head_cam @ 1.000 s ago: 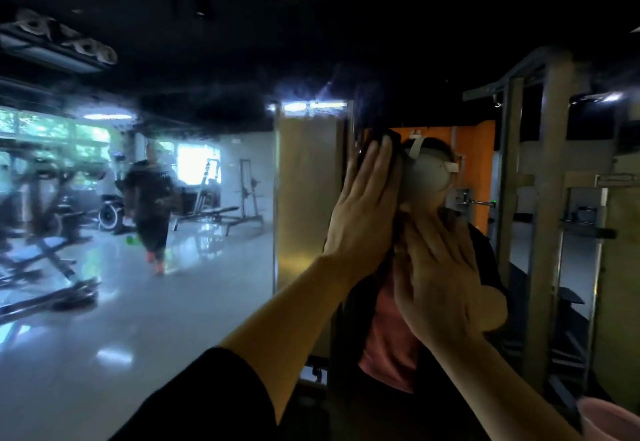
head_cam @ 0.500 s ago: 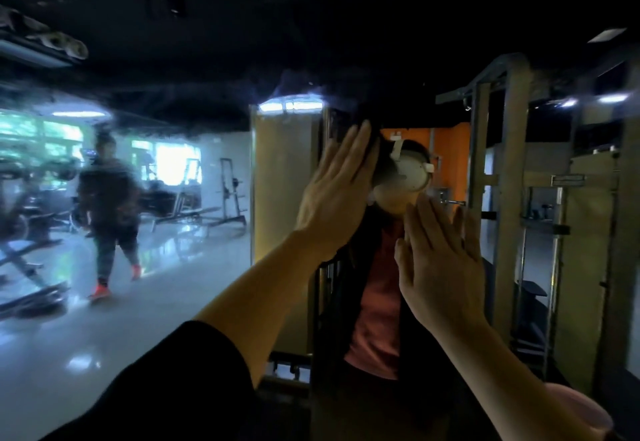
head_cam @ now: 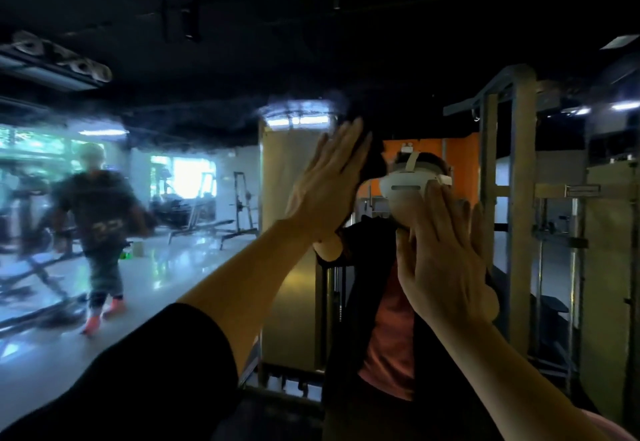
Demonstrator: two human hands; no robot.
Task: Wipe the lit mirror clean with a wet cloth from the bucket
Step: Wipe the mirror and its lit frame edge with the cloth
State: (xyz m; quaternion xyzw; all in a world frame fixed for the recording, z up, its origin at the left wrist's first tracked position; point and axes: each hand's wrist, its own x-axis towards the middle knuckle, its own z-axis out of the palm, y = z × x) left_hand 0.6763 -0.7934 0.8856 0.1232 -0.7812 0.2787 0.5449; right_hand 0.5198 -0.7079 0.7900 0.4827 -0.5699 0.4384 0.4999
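The large wall mirror (head_cam: pixel 180 302) fills the view and shows a gym and my own reflection with a white headset. My left hand (head_cam: pixel 329 191) lies flat on the glass with fingers straight, pressing a dark cloth (head_cam: pixel 372 160) whose edge shows past my fingertips. My right hand (head_cam: pixel 443 257) rests flat on the glass lower right, fingers spread, holding nothing. Wet smears (head_cam: pixel 298 111) arc across the mirror above my left hand.
A pink rounded rim (head_cam: pixel 616 426) shows at the bottom right corner; I cannot tell if it is the bucket. The mirror reflects a person walking (head_cam: pixel 100 226) on the left, weight racks (head_cam: pixel 512 198) on the right and a beige pillar (head_cam: pixel 287 177).
My left hand with the cloth has slid left across the glass, off the reflected headset. My right hand stayed nearly in place. The reflected walker moved left and nearer.
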